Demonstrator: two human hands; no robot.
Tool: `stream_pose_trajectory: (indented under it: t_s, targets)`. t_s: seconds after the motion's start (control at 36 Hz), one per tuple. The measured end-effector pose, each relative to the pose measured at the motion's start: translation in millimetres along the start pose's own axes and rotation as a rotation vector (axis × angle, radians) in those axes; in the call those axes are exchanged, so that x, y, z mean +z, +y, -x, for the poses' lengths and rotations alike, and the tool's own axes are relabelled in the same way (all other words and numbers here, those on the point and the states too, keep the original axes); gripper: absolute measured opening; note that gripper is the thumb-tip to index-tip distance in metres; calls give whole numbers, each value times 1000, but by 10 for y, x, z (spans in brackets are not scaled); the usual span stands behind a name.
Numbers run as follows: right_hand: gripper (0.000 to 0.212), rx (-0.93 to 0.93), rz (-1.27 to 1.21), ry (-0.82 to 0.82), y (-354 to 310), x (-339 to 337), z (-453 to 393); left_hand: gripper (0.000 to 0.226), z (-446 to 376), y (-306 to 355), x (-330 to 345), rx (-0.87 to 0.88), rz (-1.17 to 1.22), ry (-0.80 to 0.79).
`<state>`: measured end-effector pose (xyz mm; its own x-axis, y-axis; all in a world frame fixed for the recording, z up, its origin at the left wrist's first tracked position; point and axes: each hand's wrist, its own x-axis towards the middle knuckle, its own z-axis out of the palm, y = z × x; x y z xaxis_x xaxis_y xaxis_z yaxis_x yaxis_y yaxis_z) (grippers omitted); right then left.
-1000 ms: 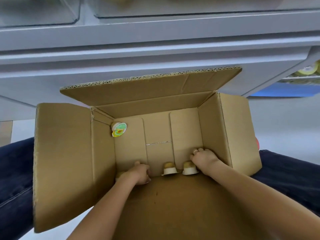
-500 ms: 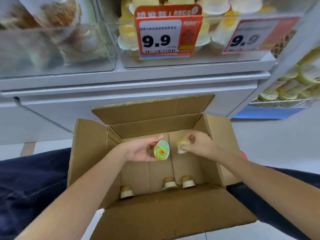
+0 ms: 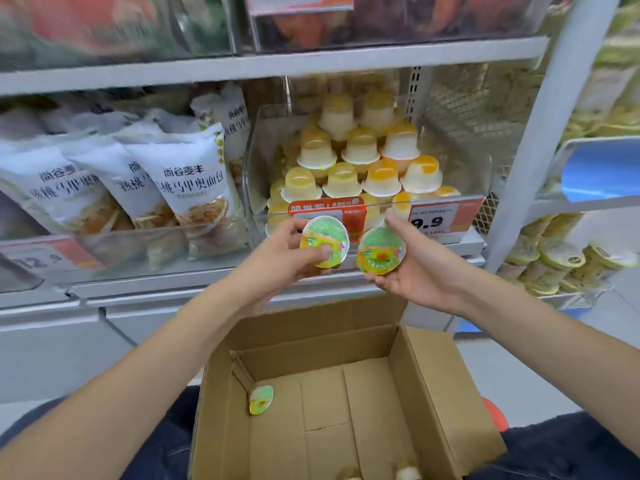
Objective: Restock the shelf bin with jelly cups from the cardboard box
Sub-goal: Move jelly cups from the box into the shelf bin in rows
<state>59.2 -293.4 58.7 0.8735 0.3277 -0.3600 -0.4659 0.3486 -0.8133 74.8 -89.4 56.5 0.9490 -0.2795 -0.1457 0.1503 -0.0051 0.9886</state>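
My left hand point(image 3: 282, 259) grips a jelly cup point(image 3: 325, 241) with its green and yellow lid facing me. My right hand point(image 3: 417, 263) holds a second jelly cup point(image 3: 380, 251) the same way. Both are raised in front of the clear shelf bin point(image 3: 481, 161), just below its front lip, with a stack of upside-down yellow jelly cups point(image 3: 356, 157) inside. The open cardboard box point(image 3: 436, 386) rests on my lap below. One cup point(image 3: 261, 399) lies on its side at the box's left wall, and two more cups point(image 3: 407, 472) show at its near edge.
Bags of bread point(image 3: 194, 181) fill the bin to the left. Orange price tags point(image 3: 445, 220) hang on the bin front. A white shelf upright point(image 3: 540, 133) stands at the right, with more stacked cups point(image 3: 568, 261) on the neighbouring rack. Another shelf runs above.
Both hands picked a cup each from the box bottom, lifted them out and up to the front of the shelf bin. My view has tilted upward from the box to the shelf.
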Motion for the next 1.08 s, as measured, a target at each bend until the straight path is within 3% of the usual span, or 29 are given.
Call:
stream_pose_trajectory:
  t_s: [0.06,0.14,0.25,0.36,0.5,0.64,0.78,1.08]
  targets:
    - [40,-91,56,-24,-125,58,-43,25,-21,135,-42,116,-59,43]
    - [52,-221,217,7,-319,170,-151,24,-81,358,-148,301,-313,131]
    - [24,-279,333,89,-414,283,-290,26,-210,530,-300,472,-468,268]
    - [30,-348,541,175,-465,390,-304,29,-318,589,-414,607,-766,355]
    - [36,-681,830,319,-793,526,-318,29,-365,573,-484,571,-1157,274]
    - [42,-680,996,340,-706,521,-557,30,-344,579,-545,460,-1427,237]
    - [48,-621,1155,289,-632,515,-725,31,-303,563,-570,372,-1379,186]
    - [33,-553,1281,188,-578,511,-740,36,-241,551,-519,332,-1317,177]
